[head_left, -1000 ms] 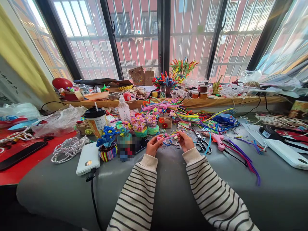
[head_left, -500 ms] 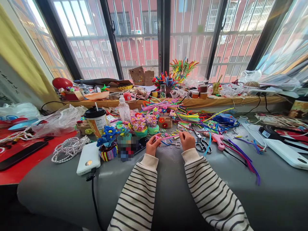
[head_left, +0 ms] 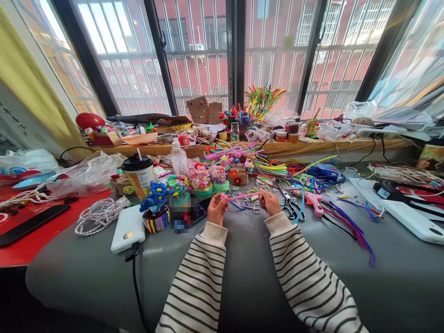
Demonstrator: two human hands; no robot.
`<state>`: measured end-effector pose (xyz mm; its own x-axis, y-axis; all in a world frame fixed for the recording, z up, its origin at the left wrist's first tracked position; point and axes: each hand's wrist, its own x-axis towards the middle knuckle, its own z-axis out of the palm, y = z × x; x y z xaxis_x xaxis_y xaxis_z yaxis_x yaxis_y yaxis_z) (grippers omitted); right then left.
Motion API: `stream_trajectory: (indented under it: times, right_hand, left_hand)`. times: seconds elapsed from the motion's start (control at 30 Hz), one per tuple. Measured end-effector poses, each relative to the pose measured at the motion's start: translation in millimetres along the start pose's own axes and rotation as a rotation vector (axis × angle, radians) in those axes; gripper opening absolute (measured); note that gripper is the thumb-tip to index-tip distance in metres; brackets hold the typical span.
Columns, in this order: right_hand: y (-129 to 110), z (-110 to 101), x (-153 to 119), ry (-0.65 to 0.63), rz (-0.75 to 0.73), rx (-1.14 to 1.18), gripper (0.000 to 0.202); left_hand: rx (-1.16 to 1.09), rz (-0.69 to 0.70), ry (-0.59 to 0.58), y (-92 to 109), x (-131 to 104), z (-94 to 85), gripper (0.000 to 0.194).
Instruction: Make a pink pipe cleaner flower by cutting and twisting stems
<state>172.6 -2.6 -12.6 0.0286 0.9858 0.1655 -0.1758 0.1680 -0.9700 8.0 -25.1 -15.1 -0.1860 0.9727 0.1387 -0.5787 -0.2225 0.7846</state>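
Observation:
A pink pipe cleaner (head_left: 242, 196) stretches level between my two hands, over the middle of the grey table (head_left: 246, 259). My left hand (head_left: 218, 208) pinches its left end, where the pink stem is bent into a small looped shape. The other end sits in the closed fingers of my right hand (head_left: 270, 202). Just beyond and below the stem lie small silver scissors (head_left: 255, 209). Larger black-handled scissors (head_left: 293, 208) rest right of my right hand, close to a pink glue gun (head_left: 315, 204).
Finished pipe-cleaner flower pots, among them a blue one (head_left: 157, 199), stand to the left by a phone (head_left: 201, 210), a white power bank (head_left: 128, 229) and a lidded cup (head_left: 138, 175). Loose pipe cleaners (head_left: 274, 166) pile up behind. Purple stems (head_left: 357, 233) lie at right.
Both hands still hold the pink pipe cleaner. My left hand has shifted slightly left, and my right hand has turned a little, with its fingers showing more.

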Motion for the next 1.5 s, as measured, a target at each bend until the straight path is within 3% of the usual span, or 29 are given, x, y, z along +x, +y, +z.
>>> stream_trajectory:
  times: [0.1, 0.2, 0.4, 0.63, 0.8, 0.93, 1.07, 1.2, 1.37, 1.5]
  right_hand:
    - [-1.3, 0.8, 0.3, -0.125, 0.171, 0.362, 0.026]
    - [0.1, 3.8, -1.0, -0.187, 0.256, 0.491, 0.024]
    - [7.4, 10.6, -2.6, -0.181, 0.344, 0.331, 0.021]
    - [8.8, 13.3, -4.1, -0.25, 0.441, 0.161, 0.023]
    - [6.9, 16.0, -6.0, -0.263, 0.452, 0.042, 0.027]
    - [6.2, 16.8, -7.4, -0.227, 0.306, -0.119, 0.028]
    - [2.5, 19.3, -11.4, -0.24, -0.045, -0.201, 0.025]
    - [-2.3, 22.6, -16.0, -0.322, -0.324, -0.275, 0.028]
    - [-1.2, 24.5, -18.9, -0.361, -0.343, -0.235, 0.016]
    - [1.3, 24.5, -19.3, -0.283, -0.323, -0.26, 0.016]
  left_hand:
    - [-0.036, -0.021, -0.007, -0.3, 0.5, 0.7, 0.025]
    - [-0.096, -0.025, -0.011, 0.4, 2.0, -0.7, 0.025]
    - [-0.261, -0.034, -0.075, 7.5, 1.5, -3.6, 0.035]
    - [-0.277, -0.045, -0.026, 5.1, 4.0, -7.6, 0.024]
    - [-0.315, -0.089, -0.046, 5.3, 4.4, -10.9, 0.027]
    - [-0.349, -0.171, -0.157, 5.2, 2.4, -9.5, 0.032]
    - [-0.203, -0.327, -0.281, -2.8, 1.7, -10.1, 0.03]
    - [-0.003, -0.374, -0.405, -11.1, 2.1, -12.4, 0.025]
    - [0.177, -0.374, -0.427, -10.0, -0.8, -8.7, 0.021]
    - [0.274, -0.355, -0.33, -6.4, -6.3, 0.8, 0.023]
